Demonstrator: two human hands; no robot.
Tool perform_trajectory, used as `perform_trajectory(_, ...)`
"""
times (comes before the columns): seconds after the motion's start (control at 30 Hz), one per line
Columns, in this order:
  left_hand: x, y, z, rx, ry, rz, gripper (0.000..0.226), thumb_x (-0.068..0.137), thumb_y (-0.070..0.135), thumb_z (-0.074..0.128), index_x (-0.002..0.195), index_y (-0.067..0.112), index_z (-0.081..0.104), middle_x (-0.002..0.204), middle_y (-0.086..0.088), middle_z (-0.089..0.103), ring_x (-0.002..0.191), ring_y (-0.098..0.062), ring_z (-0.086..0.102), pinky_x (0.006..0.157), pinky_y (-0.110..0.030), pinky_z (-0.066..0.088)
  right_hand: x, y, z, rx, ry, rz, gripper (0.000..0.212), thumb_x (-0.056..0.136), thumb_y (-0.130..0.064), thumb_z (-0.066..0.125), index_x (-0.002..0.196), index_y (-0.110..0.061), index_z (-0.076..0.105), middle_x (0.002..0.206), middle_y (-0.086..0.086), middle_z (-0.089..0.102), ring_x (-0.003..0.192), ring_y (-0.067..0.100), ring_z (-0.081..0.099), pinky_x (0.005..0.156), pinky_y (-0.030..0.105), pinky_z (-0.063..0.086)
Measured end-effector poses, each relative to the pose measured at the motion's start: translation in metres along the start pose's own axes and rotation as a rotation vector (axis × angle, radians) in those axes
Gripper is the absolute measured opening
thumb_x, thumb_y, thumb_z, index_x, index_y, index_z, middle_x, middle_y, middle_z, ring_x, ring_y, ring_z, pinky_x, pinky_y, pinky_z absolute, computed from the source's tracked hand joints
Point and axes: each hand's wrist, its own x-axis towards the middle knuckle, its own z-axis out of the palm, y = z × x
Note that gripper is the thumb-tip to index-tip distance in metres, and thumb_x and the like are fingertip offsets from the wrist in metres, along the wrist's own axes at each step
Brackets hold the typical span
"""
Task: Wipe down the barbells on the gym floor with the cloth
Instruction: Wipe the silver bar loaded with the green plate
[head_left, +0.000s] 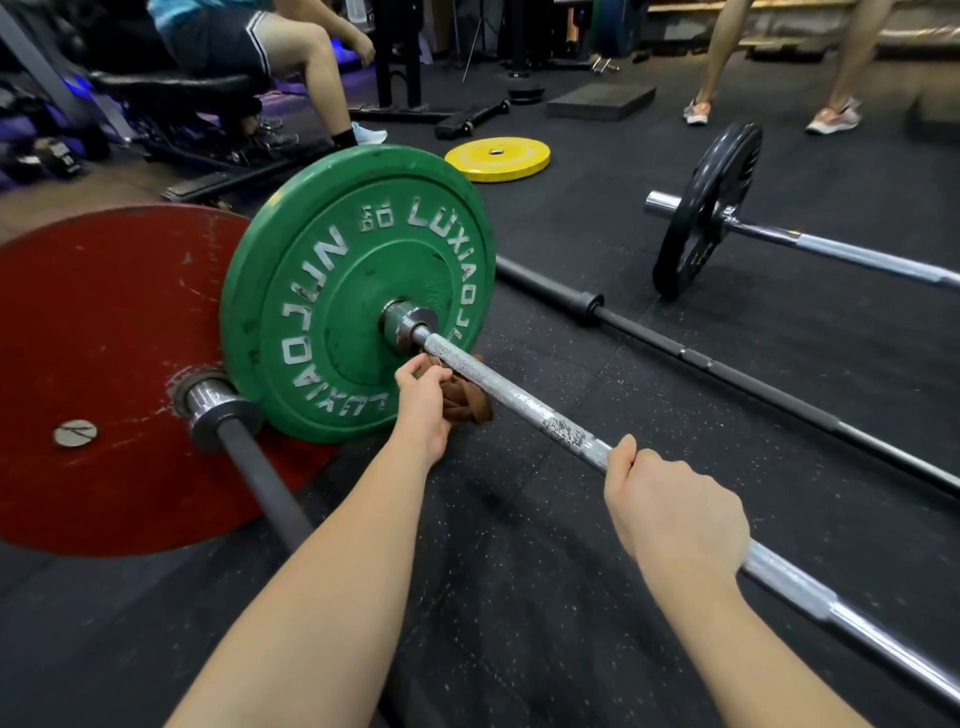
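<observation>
Knurled chrome barbell (519, 402) in right hand (675, 514) grip, crumpled brown cloth (467, 408) in left hand (423, 402) grip beside it.

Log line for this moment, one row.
left hand: holds brown cloth against silver bar by green plate | right hand: grips bar | stage: wiping

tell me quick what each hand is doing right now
Left hand: closed, holding the brown cloth by the silver barbell.
Right hand: closed, gripping the silver barbell.
</observation>
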Motion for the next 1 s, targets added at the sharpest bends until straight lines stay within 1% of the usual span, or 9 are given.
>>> perform_trajectory(0.17,0.005,-0.002,-0.005,0.115,0.103,0.124,0.040,0.095,0.001,0.058,0.117,0.035,0.055,0.124,-0.001,0.065,0.109,-0.026,0.068,0.098,-0.049,0.056,0.000,0.000,0.000,-0.021,0.005,-0.020,0.054,0.104,-0.036,0.013,0.101,-0.022,0.065,0.072,-0.004,0.060,0.056,0.025,0.045,0.056,0.032,0.031)
perform_trajectory(0.23,0.005,-0.001,-0.004,0.119,0.120,0.144,0.043,0.094,0.000,0.058,0.121,0.032,0.053,0.122,-0.003,0.065,0.112,-0.029,0.068,0.092,-0.045,0.057,-0.001,0.000,0.000,-0.035,0.010,-0.029,0.055,0.103,-0.035,0.012,0.107,-0.023,0.066,0.075,-0.004,0.063,0.057,0.026,0.045,0.056,0.031,0.031)
perform_trajectory(0.33,0.006,0.000,-0.003,0.162,0.124,0.174,0.042,0.094,-0.001,0.058,0.119,0.032,0.050,0.120,-0.006,0.061,0.112,-0.030,0.067,0.086,-0.044,0.058,-0.003,0.000,-0.001,-0.078,0.022,-0.054,0.057,0.100,-0.032,0.011,0.118,-0.027,0.064,0.070,-0.006,0.054,0.051,0.023,0.036,0.050,0.030,0.022)
perform_trajectory(0.4,0.004,0.002,-0.002,0.167,0.102,0.151,0.040,0.095,-0.001,0.058,0.113,0.033,0.050,0.117,-0.003,0.060,0.110,-0.029,0.066,0.087,-0.045,0.058,-0.003,0.001,-0.002,-0.080,0.015,-0.051,0.055,0.100,-0.033,0.011,0.116,-0.028,0.064,0.067,-0.006,0.048,0.049,0.022,0.034,0.050,0.030,0.022)
perform_trajectory(0.47,0.002,0.004,-0.001,0.139,0.084,0.107,0.037,0.091,0.004,0.059,0.108,0.036,0.051,0.118,-0.003,0.061,0.115,-0.032,0.064,0.098,-0.052,0.054,-0.002,0.001,-0.003,-0.064,0.002,-0.041,0.055,0.102,-0.035,0.012,0.108,-0.025,0.066,0.064,-0.006,0.047,0.052,0.024,0.040,0.053,0.031,0.028)
perform_trajectory(0.6,-0.002,0.008,0.002,0.063,0.074,0.071,0.031,0.078,0.028,0.063,0.107,0.036,0.055,0.123,-0.009,0.064,0.118,-0.035,0.062,0.104,-0.058,0.049,-0.002,0.000,-0.002,-0.028,0.010,-0.025,0.056,0.105,-0.039,0.014,0.099,-0.022,0.066,0.067,-0.003,0.054,0.061,0.028,0.048,0.060,0.032,0.034)
perform_trajectory(0.77,0.004,0.006,-0.001,0.105,0.081,0.104,0.023,0.099,0.021,0.062,0.109,0.039,0.053,0.125,-0.007,0.062,0.116,-0.032,0.064,0.102,-0.054,0.053,0.000,0.001,0.001,-0.044,0.025,-0.033,0.053,0.104,-0.038,0.014,0.101,-0.024,0.065,0.067,-0.005,0.054,0.060,0.028,0.046,0.059,0.032,0.033)
perform_trajectory(0.87,0.006,0.005,-0.005,0.155,0.084,0.091,0.025,0.100,0.017,0.058,0.107,0.040,0.051,0.126,-0.008,0.061,0.116,-0.031,0.064,0.103,-0.055,0.051,0.000,0.000,0.001,-0.049,0.030,-0.037,0.052,0.104,-0.037,0.014,0.102,-0.025,0.065,0.074,-0.004,0.062,0.060,0.028,0.047,0.059,0.032,0.033)
perform_trajectory(1.0,-0.001,0.005,-0.006,0.267,0.051,0.119,0.026,0.100,0.011,0.056,0.107,0.035,0.050,0.123,-0.007,0.062,0.107,-0.026,0.064,0.097,-0.047,0.053,-0.001,0.000,0.000,-0.034,0.017,-0.026,0.053,0.104,-0.037,0.015,0.101,-0.024,0.066,0.077,-0.003,0.065,0.062,0.029,0.049,0.060,0.032,0.036)
